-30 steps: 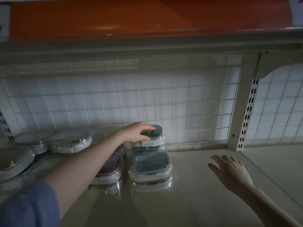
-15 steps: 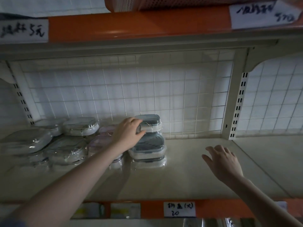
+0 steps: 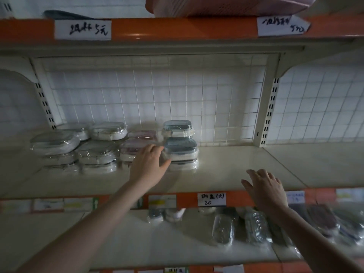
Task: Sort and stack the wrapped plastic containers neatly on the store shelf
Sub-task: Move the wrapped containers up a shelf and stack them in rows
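Observation:
Wrapped plastic containers stand on the cream shelf (image 3: 226, 166). A blue-lidded stack (image 3: 180, 152) sits in front, with a smaller blue-lidded container (image 3: 177, 128) behind it by the grid wall. Pink-lidded containers (image 3: 134, 148) are just to the left, and grey-white round ones (image 3: 98, 154) further left. My left hand (image 3: 148, 164) hovers with relaxed fingers at the front left of the blue stack; I cannot tell if it touches the wrap. My right hand (image 3: 265, 189) floats open, fingers spread, over the shelf's front edge, holding nothing.
An orange shelf edge (image 3: 177, 28) with handwritten price labels (image 3: 82, 29) runs overhead. Another orange strip with a label (image 3: 211, 199) fronts this shelf. The lower shelf holds more wrapped containers (image 3: 223, 228) and dark packets (image 3: 323, 219). An upright post (image 3: 268, 107) bounds the bay on the right.
My left hand has come off the small blue-lidded container at the back and drawn back to the front stack. The view has pulled back, showing the lower shelf.

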Motion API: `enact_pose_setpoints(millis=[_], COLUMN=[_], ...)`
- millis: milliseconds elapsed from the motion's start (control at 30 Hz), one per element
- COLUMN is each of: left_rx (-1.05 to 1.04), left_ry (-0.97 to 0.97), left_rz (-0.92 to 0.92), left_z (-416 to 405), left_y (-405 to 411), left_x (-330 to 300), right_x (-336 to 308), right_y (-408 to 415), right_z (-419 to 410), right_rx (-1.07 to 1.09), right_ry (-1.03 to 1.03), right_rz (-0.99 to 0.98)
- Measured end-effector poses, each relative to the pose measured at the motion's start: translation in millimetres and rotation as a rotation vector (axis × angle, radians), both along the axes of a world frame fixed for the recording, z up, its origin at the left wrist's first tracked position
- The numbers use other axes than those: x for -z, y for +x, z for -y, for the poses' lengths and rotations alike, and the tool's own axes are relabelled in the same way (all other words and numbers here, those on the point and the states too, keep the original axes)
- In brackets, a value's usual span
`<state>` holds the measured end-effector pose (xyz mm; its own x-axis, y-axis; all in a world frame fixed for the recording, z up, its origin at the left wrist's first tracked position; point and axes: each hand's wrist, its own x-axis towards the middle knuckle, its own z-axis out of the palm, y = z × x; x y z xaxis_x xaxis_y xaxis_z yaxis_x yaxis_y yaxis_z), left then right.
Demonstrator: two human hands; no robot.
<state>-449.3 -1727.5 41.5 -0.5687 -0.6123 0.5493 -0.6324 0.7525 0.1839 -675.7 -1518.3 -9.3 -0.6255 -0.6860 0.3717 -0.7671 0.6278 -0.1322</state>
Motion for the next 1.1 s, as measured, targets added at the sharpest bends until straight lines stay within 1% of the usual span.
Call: enact_pose_setpoints(millis=[267,433,533,667,800,900,1100], left_rx=[0.018,0.028,0.043,0.037,-0.024,-0.046,-0.077], left_ry=[0.109,0.129,0.138,0.17,0.26,0.309,0.417], left_rz=[-0.033,-0.072,-0.062,-0.101,-0.107,-0.064,0.021], left_z=[-53,-80,-92,-117,-145,-165,-197], left_y=[47,52,45,25,-12,-50,-116], left_x=[38,60,76,103,133,159,210], right_x=[30,48,62,84,111,131,164], right_y=[44,48,42,23,-15,-49,-105], right_z=[-67,-92,-104,-120,-137,-147,-152], right_rx=[0.074,0.079,0.067,0.057,0.041,0.018,-0.01], right_ry=[0.029,-0.044,-0.028,-0.039,0.0,0.029,0.054], right_rz=[0.023,0.049,0.064,0.073,0.089,0.088,0.177])
